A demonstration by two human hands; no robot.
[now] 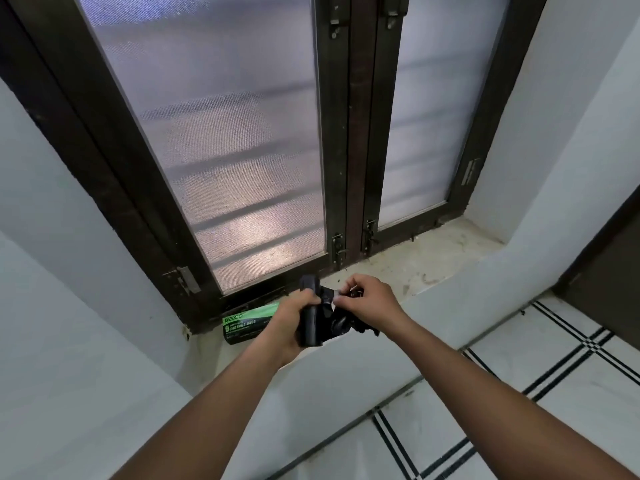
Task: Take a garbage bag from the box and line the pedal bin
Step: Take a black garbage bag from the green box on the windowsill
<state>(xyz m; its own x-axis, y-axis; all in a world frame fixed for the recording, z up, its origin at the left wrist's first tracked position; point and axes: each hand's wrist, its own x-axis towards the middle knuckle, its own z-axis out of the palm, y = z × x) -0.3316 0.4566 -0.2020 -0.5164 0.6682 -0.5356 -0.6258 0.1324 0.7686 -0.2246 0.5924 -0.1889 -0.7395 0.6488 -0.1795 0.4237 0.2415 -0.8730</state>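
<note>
Box [250, 322] of garbage bags, green and black, lies on its side at the left end of the window sill [408, 268], tight against the dark window frame [341, 133]. Part of it is hidden behind the left wrist.

Just right of the box, the left hand [292, 322] is raised above the sill with its fingers curled round a black roll of bags [309, 327], which stands roughly upright in the grip, its top end poking out above the knuckles. From the roll a loose, crumpled length of black bag [337, 318] runs to the right and sags a little between the two hands.

Next comes the right hand [369, 301], close beside the left and at about the same height. Its thumb and fingertips pinch the upper edge of the loose bag, the other fingers curled in. More black plastic hangs below this hand, near the wrist.

Behind both hands, frosted panes fill the window, with small metal latches at the foot of the centre frame. Farther right, the sill is stained and dusty, and below it a white tiled floor [554, 393] with thin black lines spreads toward a dark door [613, 271] at the edge.
</note>
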